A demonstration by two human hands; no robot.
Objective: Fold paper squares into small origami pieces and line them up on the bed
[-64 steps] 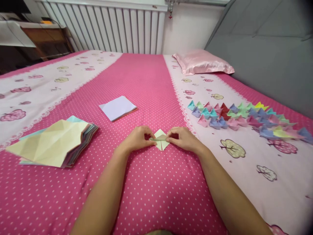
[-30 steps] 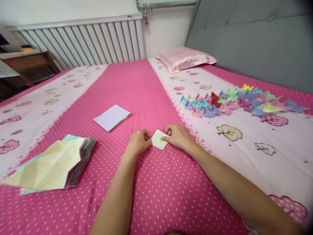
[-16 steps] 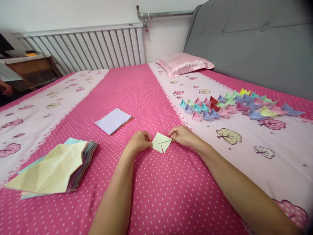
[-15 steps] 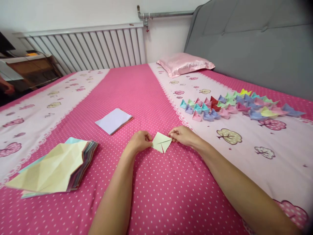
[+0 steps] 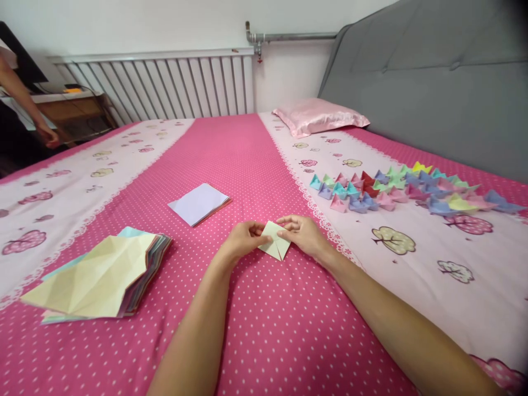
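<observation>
A small pale-yellow folded paper square is held just over the pink dotted bedspread, one corner toward me, with seams meeting near its middle. My left hand grips its left side, thumb on top and fingers beneath. My right hand pinches the right side in the same way, its thumb lying on the upper face. The underside is hidden. Beyond my left hand lies a stack of flat paper squares, lilac on top. A thicker pile of creased paper sheets, cream on top, rests at the left.
Several folded paper boats in many colours stand in rows at the right. A pink pillow lies at the back by the grey headboard. A radiator lines the wall. Another person's hand shows at the far left.
Both thumbs have moved inward onto the paper square's face, and my right hand has come closer to the left. The view has shifted slightly; more of the other person shows at left.
</observation>
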